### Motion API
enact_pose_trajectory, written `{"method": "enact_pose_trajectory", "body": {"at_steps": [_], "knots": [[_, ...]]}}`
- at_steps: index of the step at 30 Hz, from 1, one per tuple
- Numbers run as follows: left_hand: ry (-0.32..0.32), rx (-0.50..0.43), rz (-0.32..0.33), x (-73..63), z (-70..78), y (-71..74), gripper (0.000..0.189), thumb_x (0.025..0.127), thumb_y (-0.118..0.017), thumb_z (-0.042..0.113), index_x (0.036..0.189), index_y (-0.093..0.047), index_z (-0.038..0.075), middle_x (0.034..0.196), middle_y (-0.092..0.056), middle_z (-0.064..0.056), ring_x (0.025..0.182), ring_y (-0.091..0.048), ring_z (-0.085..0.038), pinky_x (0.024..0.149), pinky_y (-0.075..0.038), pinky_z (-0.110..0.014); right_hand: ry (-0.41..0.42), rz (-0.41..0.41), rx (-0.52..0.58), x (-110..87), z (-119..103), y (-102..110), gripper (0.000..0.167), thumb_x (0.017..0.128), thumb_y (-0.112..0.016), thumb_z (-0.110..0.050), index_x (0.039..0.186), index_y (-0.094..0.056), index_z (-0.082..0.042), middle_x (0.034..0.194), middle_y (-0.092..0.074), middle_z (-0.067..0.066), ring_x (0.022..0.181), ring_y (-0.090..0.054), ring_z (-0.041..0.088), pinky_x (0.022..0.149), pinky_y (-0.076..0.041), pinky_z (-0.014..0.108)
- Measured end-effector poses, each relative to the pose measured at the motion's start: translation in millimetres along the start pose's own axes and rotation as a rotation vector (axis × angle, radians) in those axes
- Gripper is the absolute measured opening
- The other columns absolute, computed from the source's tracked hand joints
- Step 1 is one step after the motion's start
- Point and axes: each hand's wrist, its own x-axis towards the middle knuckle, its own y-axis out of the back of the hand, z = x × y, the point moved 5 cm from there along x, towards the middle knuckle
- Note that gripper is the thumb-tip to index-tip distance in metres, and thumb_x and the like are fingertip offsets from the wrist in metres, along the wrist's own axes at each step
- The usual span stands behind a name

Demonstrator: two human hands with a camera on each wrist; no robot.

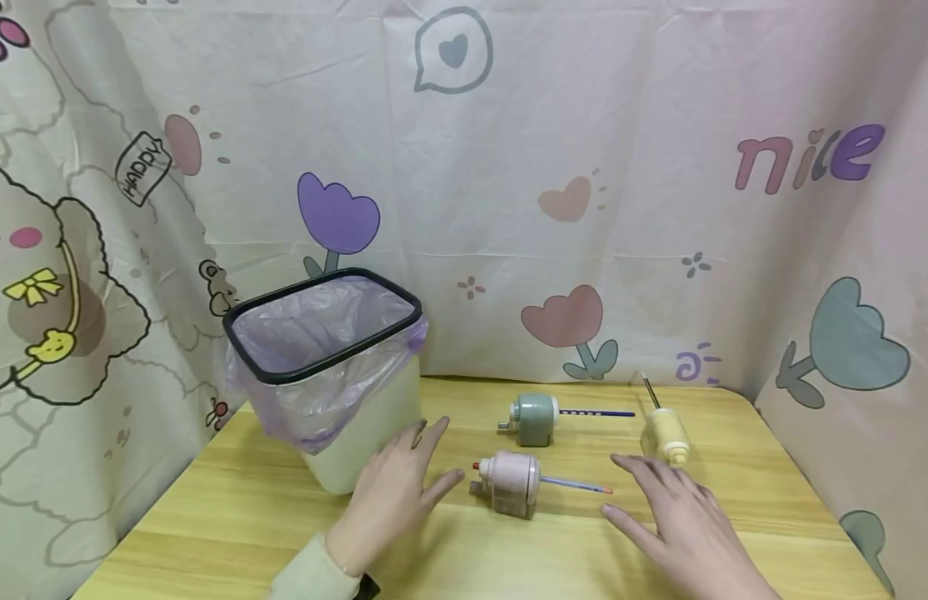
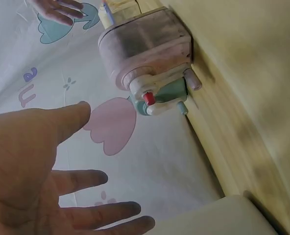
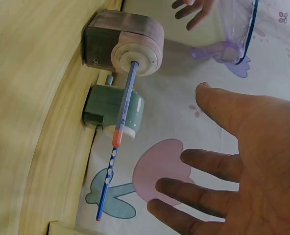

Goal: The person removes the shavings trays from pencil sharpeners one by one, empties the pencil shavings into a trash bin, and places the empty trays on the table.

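A pink pencil sharpener with a crank on its left side stands on the table, a light blue pencil sticking out to the right. Behind it is a green sharpener holding a dark blue pencil. Farther right, a yellow sharpener has a dark pencil pointing to the back. My left hand hovers left of the pink sharpener, fingers spread, holding nothing. On the other side my right hand is in front of the yellow sharpener, its fingers extended and holding nothing.
A white trash bin with a black rim and purple liner bag stands at the table's left, close behind my left hand. A printed curtain hangs around the wooden table at the back and sides.
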Motion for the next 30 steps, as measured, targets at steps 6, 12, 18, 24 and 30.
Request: {"method": "enact_pose_trajectory", "body": {"at_steps": [6,12,18,24,30], "knots": [[-0.045,-0.019,0.016,10.0,3.0,1.8,0.069,0.095,-0.080,0.048,0.151,-0.060,0.013,0.133,-0.071,-0.022,0.110,-0.074,-0.041,0.088,-0.063,-0.058,0.006,-0.003,0.008,3.9,-5,0,0.060,0.095,-0.074,-0.060,0.141,-0.067,-0.022,0.139,-0.071,0.008,0.124,-0.068,0.045,0.093,-0.053,0.075],[-0.066,-0.043,-0.001,17.5,6.9,2.2,0.070,0.095,-0.080,0.049,0.151,-0.060,0.012,0.130,-0.072,-0.019,0.104,-0.075,-0.037,0.085,-0.064,-0.053,0.037,0.011,0.013,6.8,-13,0,0.058,0.095,-0.077,-0.057,0.140,-0.068,-0.022,0.133,-0.073,0.005,0.117,-0.071,0.038,0.094,-0.056,0.071],[-0.040,-0.057,-0.019,21.5,7.4,-1.4,0.070,0.094,-0.080,0.050,0.150,-0.060,0.012,0.123,-0.074,-0.016,0.097,-0.075,-0.032,0.080,-0.064,-0.048,0.056,0.032,0.021,9.3,-19,1,0.058,0.094,-0.078,-0.057,0.139,-0.069,-0.021,0.131,-0.074,0.005,0.115,-0.073,0.037,0.095,-0.057,0.067],[-0.037,-0.102,-0.068,28.2,10.3,-10.6,0.070,0.095,-0.078,0.053,0.150,-0.061,0.013,0.123,-0.074,-0.014,0.097,-0.075,-0.032,0.080,-0.064,-0.049,0.074,0.064,0.028,10.0,-22,3,0.055,0.094,-0.080,-0.052,0.139,-0.069,-0.022,0.132,-0.074,0.005,0.114,-0.074,0.035,0.093,-0.059,0.065],[-0.042,-0.137,-0.106,32.5,13.2,-18.3,0.071,0.095,-0.078,0.054,0.151,-0.060,0.013,0.126,-0.074,-0.015,0.098,-0.075,-0.035,0.078,-0.064,-0.051,0.077,0.070,0.031,13.2,-29,3,0.053,0.094,-0.079,-0.052,0.138,-0.069,-0.024,0.131,-0.074,0.000,0.116,-0.073,0.032,0.092,-0.059,0.065]]}}
